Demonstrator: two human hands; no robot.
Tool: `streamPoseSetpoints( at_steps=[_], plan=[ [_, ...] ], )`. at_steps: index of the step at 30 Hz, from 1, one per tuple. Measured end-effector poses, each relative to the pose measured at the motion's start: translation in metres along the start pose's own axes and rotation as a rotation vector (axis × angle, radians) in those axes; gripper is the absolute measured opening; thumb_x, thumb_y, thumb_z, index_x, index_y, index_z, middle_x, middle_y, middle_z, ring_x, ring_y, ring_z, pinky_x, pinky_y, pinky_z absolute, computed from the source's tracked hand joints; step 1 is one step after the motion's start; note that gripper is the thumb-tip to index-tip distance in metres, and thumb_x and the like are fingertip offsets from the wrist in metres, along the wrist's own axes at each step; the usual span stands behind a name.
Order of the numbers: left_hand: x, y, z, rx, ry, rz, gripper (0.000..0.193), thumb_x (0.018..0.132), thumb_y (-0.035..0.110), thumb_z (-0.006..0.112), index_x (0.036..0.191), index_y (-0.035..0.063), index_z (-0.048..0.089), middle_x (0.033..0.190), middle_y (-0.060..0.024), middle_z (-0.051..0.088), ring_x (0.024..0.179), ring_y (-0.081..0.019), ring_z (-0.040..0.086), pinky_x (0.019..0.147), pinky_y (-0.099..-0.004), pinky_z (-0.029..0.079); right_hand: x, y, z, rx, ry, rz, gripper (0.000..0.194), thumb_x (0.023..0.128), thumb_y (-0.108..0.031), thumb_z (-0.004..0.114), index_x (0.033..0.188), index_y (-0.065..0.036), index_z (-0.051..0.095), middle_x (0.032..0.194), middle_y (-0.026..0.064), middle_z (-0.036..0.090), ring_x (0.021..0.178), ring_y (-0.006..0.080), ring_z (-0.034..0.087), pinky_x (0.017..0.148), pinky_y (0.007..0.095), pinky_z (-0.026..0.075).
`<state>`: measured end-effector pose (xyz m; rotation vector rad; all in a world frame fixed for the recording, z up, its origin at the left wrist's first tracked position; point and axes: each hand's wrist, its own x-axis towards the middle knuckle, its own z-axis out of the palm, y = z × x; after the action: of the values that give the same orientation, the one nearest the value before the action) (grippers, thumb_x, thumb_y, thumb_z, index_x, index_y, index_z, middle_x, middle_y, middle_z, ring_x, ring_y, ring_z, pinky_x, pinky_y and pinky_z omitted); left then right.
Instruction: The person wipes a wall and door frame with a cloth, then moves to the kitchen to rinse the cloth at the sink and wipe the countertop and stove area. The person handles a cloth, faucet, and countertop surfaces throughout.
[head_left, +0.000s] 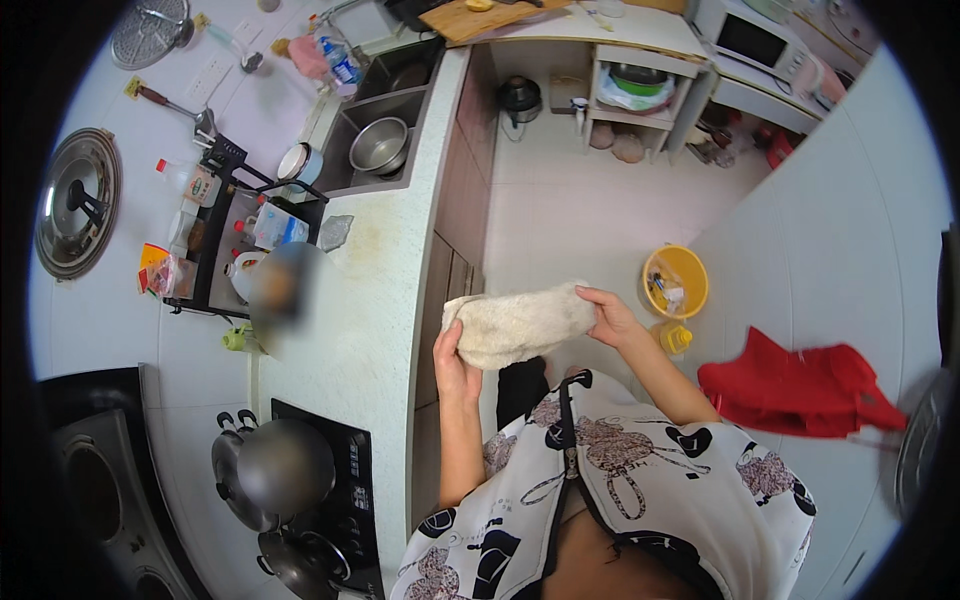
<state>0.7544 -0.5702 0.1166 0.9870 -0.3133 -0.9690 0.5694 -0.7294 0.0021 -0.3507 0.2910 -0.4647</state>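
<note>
A folded cream-coloured cloth (525, 324), somewhat stained, is stretched between my two hands in front of my body. My left hand (455, 364) grips its left end, thumb on top. At the right end my right hand (606, 315) pinches the corner with thumb and fingers. The cloth hangs in the air above the floor, just right of the pale speckled countertop (375, 300). Its underside and the fingers beneath it are hidden.
To the left are a double sink (337, 142) with a metal bowl (379, 145), a black bottle rack (217, 225) and a black cooktop (360, 480) with pots. A yellow bin (686, 259), an oil bottle (676, 338) and a hanging red cloth (799, 386) are to my right.
</note>
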Motion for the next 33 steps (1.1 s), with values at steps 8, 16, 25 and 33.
streamPoseSetpoints(
  at_steps=[8,16,25,33],
  plan=[
    [0.095,0.090,-0.006,-0.209,-0.033,0.016,0.040,0.092,0.016,0.048,0.127,-0.0044,0.047,0.123,-0.0160,0.057,0.119,-0.0273,0.051,0.105,-0.0415,0.038,0.078,-0.047,0.087,-0.162,0.033,-0.172,0.026,0.090,-0.014,0.055,0.113,-0.002,0.057,0.108,0.0086,0.064,0.099,0.0196,0.063,0.085,0.0346,0.051],
    [0.239,0.165,-0.008,0.011,-0.033,0.187,0.023,0.095,0.006,0.048,0.117,-0.0009,0.051,0.114,-0.0090,0.060,0.104,-0.0167,0.058,0.090,-0.0291,0.046,0.207,-0.120,0.205,-0.681,0.315,-0.327,0.020,0.089,-0.013,0.058,0.106,-0.003,0.060,0.095,0.0029,0.064,0.085,0.0113,0.060,0.073,0.0269,0.047],
    [0.371,0.183,-0.014,0.071,0.071,0.338,0.025,0.094,0.007,0.049,0.118,0.0013,0.052,0.114,-0.0070,0.059,0.104,-0.0163,0.057,0.090,-0.0297,0.044,0.357,-0.175,0.252,-1.005,0.196,-0.477,0.020,0.086,-0.016,0.063,0.101,-0.002,0.062,0.089,-0.0001,0.063,0.079,0.0073,0.055,0.069,0.0241,0.043],
    [0.504,0.101,-0.057,0.935,0.299,0.458,0.057,0.089,0.013,0.057,0.141,0.0023,0.036,0.132,-0.0193,0.051,0.105,-0.0209,0.056,0.090,-0.0300,0.042,0.512,-0.198,0.161,-1.761,0.491,-0.316,0.034,0.077,-0.016,0.061,0.106,0.002,0.063,0.098,0.0146,0.067,0.090,0.0235,0.064,0.080,0.0341,0.050]
  ],
)
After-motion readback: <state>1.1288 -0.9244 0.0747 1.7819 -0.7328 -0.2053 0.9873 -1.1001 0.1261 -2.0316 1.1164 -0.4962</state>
